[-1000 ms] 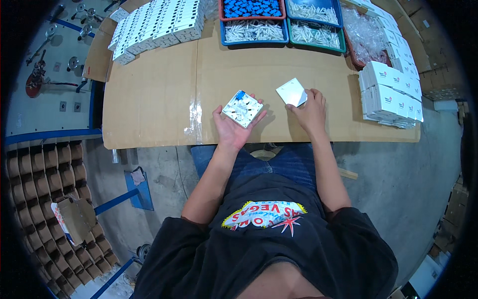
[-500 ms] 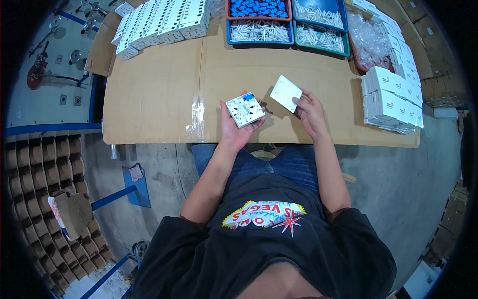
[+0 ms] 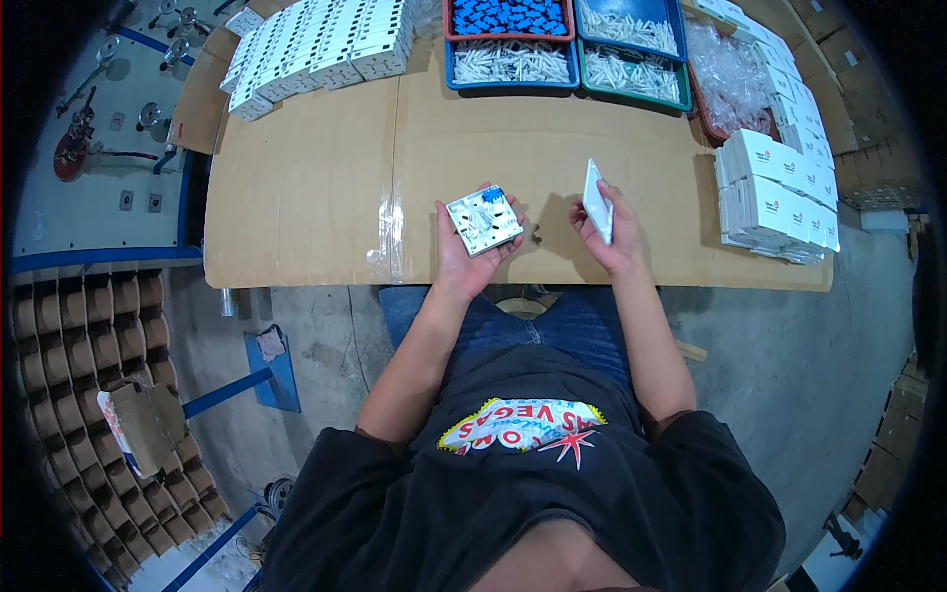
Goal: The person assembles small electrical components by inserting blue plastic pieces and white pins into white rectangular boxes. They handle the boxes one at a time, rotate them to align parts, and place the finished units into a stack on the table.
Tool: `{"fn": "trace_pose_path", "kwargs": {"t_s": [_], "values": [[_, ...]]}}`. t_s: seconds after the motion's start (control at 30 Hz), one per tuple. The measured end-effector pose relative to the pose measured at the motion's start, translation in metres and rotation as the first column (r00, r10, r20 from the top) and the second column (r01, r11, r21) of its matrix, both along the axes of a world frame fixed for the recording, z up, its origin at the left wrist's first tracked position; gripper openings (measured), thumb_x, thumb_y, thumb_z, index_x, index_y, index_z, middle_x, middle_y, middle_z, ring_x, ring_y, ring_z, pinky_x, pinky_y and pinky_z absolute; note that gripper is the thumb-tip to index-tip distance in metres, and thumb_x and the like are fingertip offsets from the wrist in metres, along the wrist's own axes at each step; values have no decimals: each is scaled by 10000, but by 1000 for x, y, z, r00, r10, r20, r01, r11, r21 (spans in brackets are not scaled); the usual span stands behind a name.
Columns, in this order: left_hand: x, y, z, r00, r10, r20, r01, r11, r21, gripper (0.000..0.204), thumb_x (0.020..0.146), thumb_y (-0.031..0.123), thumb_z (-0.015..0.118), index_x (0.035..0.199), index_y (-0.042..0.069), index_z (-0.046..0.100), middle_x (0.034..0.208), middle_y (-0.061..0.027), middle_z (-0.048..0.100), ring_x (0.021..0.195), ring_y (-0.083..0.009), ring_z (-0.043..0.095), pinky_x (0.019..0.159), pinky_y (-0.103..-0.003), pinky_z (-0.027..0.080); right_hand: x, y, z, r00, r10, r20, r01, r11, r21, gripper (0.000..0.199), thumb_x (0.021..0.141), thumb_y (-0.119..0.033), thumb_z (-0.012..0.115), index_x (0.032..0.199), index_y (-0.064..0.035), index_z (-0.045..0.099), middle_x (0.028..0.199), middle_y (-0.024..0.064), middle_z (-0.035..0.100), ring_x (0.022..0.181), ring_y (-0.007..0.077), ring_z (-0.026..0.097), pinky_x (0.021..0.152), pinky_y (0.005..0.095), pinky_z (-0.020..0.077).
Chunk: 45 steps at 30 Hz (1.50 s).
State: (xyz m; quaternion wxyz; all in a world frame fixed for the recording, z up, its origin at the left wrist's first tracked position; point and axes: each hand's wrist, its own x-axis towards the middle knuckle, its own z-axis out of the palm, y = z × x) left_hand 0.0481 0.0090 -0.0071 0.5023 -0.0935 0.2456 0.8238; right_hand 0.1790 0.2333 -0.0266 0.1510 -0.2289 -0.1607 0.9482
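Note:
My left hand [image 3: 464,252] cradles a square white wall-plate body [image 3: 483,220], its inner side with dark openings and a blue part facing up. The fingers wrap round its far edge. To the right, my right hand [image 3: 614,232] pinches a thin white square cover plate [image 3: 597,202] between thumb and fingers. That plate is tipped nearly on edge, so only a narrow slice of its face shows. The two pieces are apart, both held above the cardboard-covered table [image 3: 306,197].
Rows of white switch boxes [image 3: 326,44] stand at the far left. Beyond my hands are trays of blue parts [image 3: 508,18] and of white plugs [image 3: 511,64]. Clear plastic bags [image 3: 728,79] lie in a red-brown tray. White cartons [image 3: 774,202] are stacked at the right edge.
My right hand has turned the cover plate from face-up to nearly on edge and drawn it slightly right. My left hand and the wall-plate body are almost unmoved.

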Motion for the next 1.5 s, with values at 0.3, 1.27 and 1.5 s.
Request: {"fn": "trace_pose_path", "kwargs": {"t_s": [0.3,1.27,1.5], "values": [[1,0,0,1000,-4,-10,3,1000,-31,835,1010,778,139,1534,214,463,1415,-151,604,1194,-356,629,950,-487,531,-6,-21,47,972,57,-230,-99,979,-176,600,1103,-338,338,1508,104,351,1557,305,400,1459,430,394,1226,515,350],[4,3,4,982,-164,-99,168,985,42,757,1053,698,226,1563,177,429,1471,-168,557,1301,-401,574,1057,-552,490,-13,-47,34,972,82,220,-234,391,890,500,1072,-266,578,1516,-58,478,1385,193,615,1260,297,624,1054,405,504],[9,3,16,976,-212,-49,207,974,-94,701,1061,677,291,1470,160,530,1355,-109,642,1190,-301,656,1000,-523,533,-16,-63,62,995,26,100,-89,-277,957,593,793,-249,872,1338,-110,683,1413,152,604,1240,345,608,1039,431,497]]}}
